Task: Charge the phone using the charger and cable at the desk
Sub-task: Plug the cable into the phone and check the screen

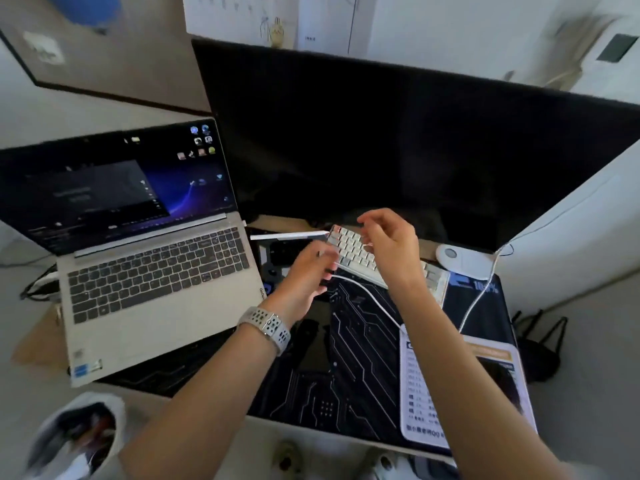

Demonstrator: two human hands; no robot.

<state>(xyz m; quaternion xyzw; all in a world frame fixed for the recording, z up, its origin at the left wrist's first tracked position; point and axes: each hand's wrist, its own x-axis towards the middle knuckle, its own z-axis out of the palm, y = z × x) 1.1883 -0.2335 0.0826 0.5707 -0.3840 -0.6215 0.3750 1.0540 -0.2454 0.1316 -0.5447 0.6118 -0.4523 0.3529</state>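
The surface [20, 403] was pale and carried a dark mat [360, 362] printed with circuit lines, an open laptop [152, 271] on the left, a big black monitor [398, 140] behind, a small white keyboard [356, 254] and a white mouse [460, 258] to the right. The left hand [304, 278], with a grey watch at the wrist, was over the mat with its fingers curled, and it seemed to pinch the end of a white cable [367, 296], although the blur made this not fully sure. The cable ran from that grip across the mat, passed under the right forearm and went up on the right side. The right hand [388, 244] hovered over the keyboard with bent fingers; I could not tell if it held anything. A dark flat shape on the mat just below the left hand was perhaps the phone [317, 337], lying flat, apart from the cable end. No charger was visible to me.

In my judgement the task was at an early stage: the cable was taken, but the plug was not yet in the phone, and the connection to the charger remained to be confirmed.
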